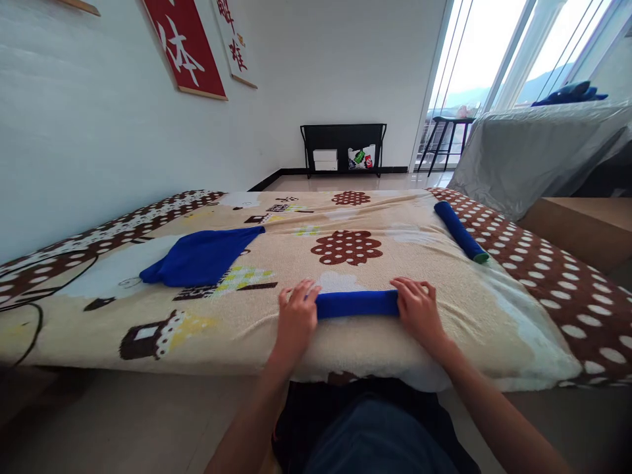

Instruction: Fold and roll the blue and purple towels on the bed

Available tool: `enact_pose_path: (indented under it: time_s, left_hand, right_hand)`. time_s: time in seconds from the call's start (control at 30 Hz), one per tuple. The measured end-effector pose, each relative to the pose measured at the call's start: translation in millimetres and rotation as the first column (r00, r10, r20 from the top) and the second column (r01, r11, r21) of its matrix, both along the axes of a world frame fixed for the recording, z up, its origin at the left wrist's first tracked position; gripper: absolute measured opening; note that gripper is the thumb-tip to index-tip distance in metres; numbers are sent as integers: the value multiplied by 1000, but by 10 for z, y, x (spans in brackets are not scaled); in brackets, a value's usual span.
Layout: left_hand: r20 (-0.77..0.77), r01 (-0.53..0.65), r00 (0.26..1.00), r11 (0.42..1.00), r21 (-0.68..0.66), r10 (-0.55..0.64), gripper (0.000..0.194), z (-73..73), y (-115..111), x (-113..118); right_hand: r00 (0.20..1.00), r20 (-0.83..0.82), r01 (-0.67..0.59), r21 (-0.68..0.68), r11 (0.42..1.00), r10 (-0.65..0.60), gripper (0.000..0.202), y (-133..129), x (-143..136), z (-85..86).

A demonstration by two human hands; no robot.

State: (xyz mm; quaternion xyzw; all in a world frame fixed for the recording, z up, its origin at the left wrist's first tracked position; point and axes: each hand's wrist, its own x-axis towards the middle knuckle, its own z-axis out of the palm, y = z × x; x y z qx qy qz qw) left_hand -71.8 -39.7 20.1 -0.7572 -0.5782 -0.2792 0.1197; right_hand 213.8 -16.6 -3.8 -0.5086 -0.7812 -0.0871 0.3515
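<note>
A narrow blue cloth roll (pixel 357 305) lies crosswise near the front edge of the bed. My left hand (pixel 298 309) is curled round its left end, and my right hand (pixel 416 305) is curled round its right end. To the left, a loose blue cloth (pixel 205 257) is spread on the blanket, away from both hands. Another blue roll (pixel 460 232), with a green patch at its near end, rests at an angle to the right.
The patterned blanket (pixel 276 263) covers the bed. Beyond it are a black rack (pixel 343 141) and a dark stool (pixel 448 135). At the right stand a cardboard box (pixel 582 227) and a plastic-covered piece of furniture (pixel 533 148).
</note>
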Motion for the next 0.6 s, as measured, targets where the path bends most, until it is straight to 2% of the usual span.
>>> enact_pose_path:
  time_s: [0.13, 0.23, 0.33, 0.4, 0.47, 0.6]
  left_hand:
    - [-119, 196, 972, 979, -55, -201, 38, -47, 61, 515]
    - [-135, 211, 965, 973, -96, -223, 36, -107, 127, 570]
    - [-148, 254, 950, 956, -145, -275, 40, -92, 127, 336]
    - [-177, 280, 934, 944, -173, -309, 51, -52, 98, 118]
    - [-207, 256, 933, 948, -188, -293, 59, -19, 81, -91]
    - [-223, 172, 951, 966, -191, -213, 48, -36, 135, -431]
  right_hand:
    - [978, 70, -192, -52, 980, 196, 37, -96, -517, 50]
    - [949, 128, -276, -114, 954, 289, 43, -77, -569, 79]
    - [914, 191, -330, -163, 930, 358, 52, -4, -338, 87]
    - [915, 211, -311, -176, 934, 344, 53, 43, -135, 71]
    - [927, 217, -270, -178, 946, 305, 52, 79, 42, 41]
    - [946, 191, -221, -207, 953, 261, 53, 142, 289, -16]
